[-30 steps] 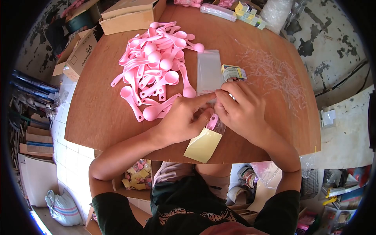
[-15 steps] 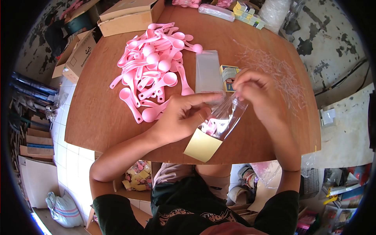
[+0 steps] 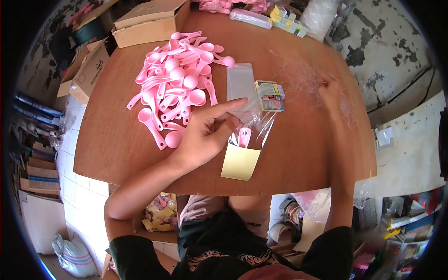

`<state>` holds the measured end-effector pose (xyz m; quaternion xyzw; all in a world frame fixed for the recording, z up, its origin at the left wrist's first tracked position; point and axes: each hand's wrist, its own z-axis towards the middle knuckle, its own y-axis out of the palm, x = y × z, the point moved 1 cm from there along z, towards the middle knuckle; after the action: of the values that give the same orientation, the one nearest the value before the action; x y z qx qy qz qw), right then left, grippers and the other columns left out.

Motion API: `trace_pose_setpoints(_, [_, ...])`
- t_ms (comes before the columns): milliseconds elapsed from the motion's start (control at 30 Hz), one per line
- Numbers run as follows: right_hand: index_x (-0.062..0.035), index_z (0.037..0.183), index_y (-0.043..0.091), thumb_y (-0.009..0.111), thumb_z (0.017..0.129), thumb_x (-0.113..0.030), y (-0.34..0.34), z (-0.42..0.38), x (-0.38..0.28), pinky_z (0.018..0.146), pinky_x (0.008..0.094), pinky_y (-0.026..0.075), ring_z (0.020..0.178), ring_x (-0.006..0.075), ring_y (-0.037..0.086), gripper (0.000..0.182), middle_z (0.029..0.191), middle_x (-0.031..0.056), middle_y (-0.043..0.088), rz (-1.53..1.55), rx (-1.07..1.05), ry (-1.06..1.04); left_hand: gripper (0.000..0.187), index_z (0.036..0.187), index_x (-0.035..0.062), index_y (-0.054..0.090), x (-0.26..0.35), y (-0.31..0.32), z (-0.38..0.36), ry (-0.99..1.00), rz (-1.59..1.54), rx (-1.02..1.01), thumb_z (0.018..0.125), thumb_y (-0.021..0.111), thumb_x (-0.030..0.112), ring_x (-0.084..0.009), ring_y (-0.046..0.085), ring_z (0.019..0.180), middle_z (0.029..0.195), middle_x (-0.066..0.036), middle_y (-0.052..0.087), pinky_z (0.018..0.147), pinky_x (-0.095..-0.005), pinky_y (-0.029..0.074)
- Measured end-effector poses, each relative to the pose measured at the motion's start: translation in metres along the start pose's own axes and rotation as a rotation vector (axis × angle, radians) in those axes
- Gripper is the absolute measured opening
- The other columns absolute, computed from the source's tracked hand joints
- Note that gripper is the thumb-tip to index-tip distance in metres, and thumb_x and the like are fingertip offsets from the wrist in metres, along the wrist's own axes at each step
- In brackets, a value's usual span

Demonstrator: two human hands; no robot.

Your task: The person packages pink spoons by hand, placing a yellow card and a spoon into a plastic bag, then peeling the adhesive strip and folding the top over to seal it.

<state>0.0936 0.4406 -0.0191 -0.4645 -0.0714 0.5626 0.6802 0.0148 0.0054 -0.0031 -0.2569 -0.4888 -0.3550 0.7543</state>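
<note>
My left hand [image 3: 205,133] pinches the edge of a clear plastic bag [image 3: 263,126] above the table. Inside the bag are a pink spoon [image 3: 244,137] and a yellow card [image 3: 240,162]. Out to the right, my right hand [image 3: 329,91] has its fingers drawn together at a pile of thin clear strips [image 3: 303,77]; whatever is between the fingers is too small to make out. A heap of pink spoons [image 3: 177,74] lies left of the bag. Behind the bag are a stack of flat clear bags [image 3: 240,79] and a small stack of printed cards [image 3: 269,100].
A cardboard box [image 3: 149,23] stands at the table's back left. Along the back edge are a plastic-wrapped pack [image 3: 251,18], small yellow boxes [image 3: 288,21] and a white plastic roll [image 3: 319,16]. Below the table, an open box holds packed items [image 3: 161,212].
My right hand has left the bag's mouth and moved right to the clear strips. My left hand still holds the bag, which now hangs more upright. The view has shifted slightly.
</note>
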Motion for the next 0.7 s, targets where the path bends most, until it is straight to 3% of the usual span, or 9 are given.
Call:
trace_pose_setpoints(133, [-0.0019,0.103,0.069,0.059,0.083,-0.003,-0.018,-0.021,-0.070,0.080,0.0318,0.051,0.089,0.0250,0.068,0.023,0.098,0.0163,0.070,0.161,0.117,-0.093,0.039,0.133,0.0025,0.052,0.009,0.001,0.002,-0.080,0.006,-0.002,0.093,0.054,0.001,-0.0008,0.046,0.064,0.083,0.002,0.058,0.054,-0.0175,0.037])
trace_pose_setpoints(200, [-0.0024,0.104,0.069,0.064,0.084,-0.008,-0.031,-0.038,-0.121,0.080,0.0313,0.051,0.089,0.0194,0.066,0.021,0.099,0.0105,0.070,0.509,-0.182,-0.139,0.039,0.129,0.0011,0.056,0.013,0.002,0.001,-0.084,-0.014,0.033,0.090,0.052,-0.005,-0.0054,0.056,0.076,0.087,-0.006,0.068,0.068,-0.0220,0.047])
trace_pose_setpoints(267, [-0.0016,0.105,0.068,0.068,0.086,-0.015,-0.044,-0.063,-0.171,0.082,0.0301,0.050,0.092,0.0146,0.064,0.023,0.102,0.0061,0.069,0.771,-0.630,0.007,0.040,0.129,0.0013,0.055,0.010,0.001,0.001,-0.073,-0.011,0.029,0.090,0.052,-0.005,-0.0056,0.057,0.076,0.087,-0.007,0.068,0.069,-0.0221,0.047])
trace_pose_setpoints(333, [-0.0007,0.106,0.067,0.069,0.087,-0.021,-0.045,-0.081,-0.196,0.086,0.0295,0.048,0.097,0.0143,0.062,0.028,0.104,0.0072,0.068,0.692,-0.715,-0.357,0.041,0.130,0.0015,0.055,0.009,0.001,0.001,-0.062,-0.002,0.024,0.090,0.052,-0.005,-0.0058,0.057,0.077,0.087,-0.007,0.068,0.070,-0.0223,0.048])
trace_pose_setpoints(367, [-0.0008,0.106,0.067,0.069,0.087,-0.022,-0.042,-0.091,-0.203,0.087,0.0296,0.048,0.098,0.0145,0.062,0.029,0.103,0.0076,0.068,0.762,-0.745,-0.326,0.042,0.131,0.0014,0.054,0.009,0.001,0.001,-0.054,-0.025,0.029,0.090,0.051,-0.006,-0.0063,0.057,0.077,0.087,-0.007,0.068,0.071,-0.0226,0.048])
trace_pose_setpoints(533, [-0.0027,0.105,0.068,0.067,0.090,-0.024,-0.056,-0.093,-0.220,0.087,0.0309,0.049,0.096,0.0162,0.063,0.027,0.103,0.0091,0.068,1.005,-0.841,-0.055,0.044,0.132,0.0007,0.051,0.005,-0.003,-0.001,0.010,-0.034,0.047,0.089,0.050,-0.008,-0.0074,0.058,0.077,0.089,-0.008,0.067,0.071,-0.0230,0.048])
trace_pose_setpoints(633, [0.0012,0.111,0.064,0.055,0.095,-0.034,-0.066,-0.051,-0.187,0.090,0.0367,0.049,0.098,0.0214,0.064,0.039,0.105,0.0136,0.067,1.162,-0.775,-0.163,0.044,0.132,0.0001,0.051,0.005,-0.004,-0.001,-0.035,-0.086,0.084,0.089,0.049,-0.008,-0.0069,0.058,0.076,0.089,-0.008,0.067,0.068,-0.0216,0.047])
trace_pose_setpoints(700, [0.0038,0.114,0.062,0.052,0.095,-0.037,-0.076,-0.016,-0.162,0.095,0.0413,0.047,0.100,0.0273,0.064,0.046,0.107,0.0158,0.067,1.472,-0.878,-0.132,0.044,0.132,0.0005,0.051,0.006,-0.003,0.000,0.020,-0.072,0.095,0.089,0.049,-0.008,-0.0055,0.057,0.073,0.088,-0.007,0.067,0.064,-0.0193,0.045])
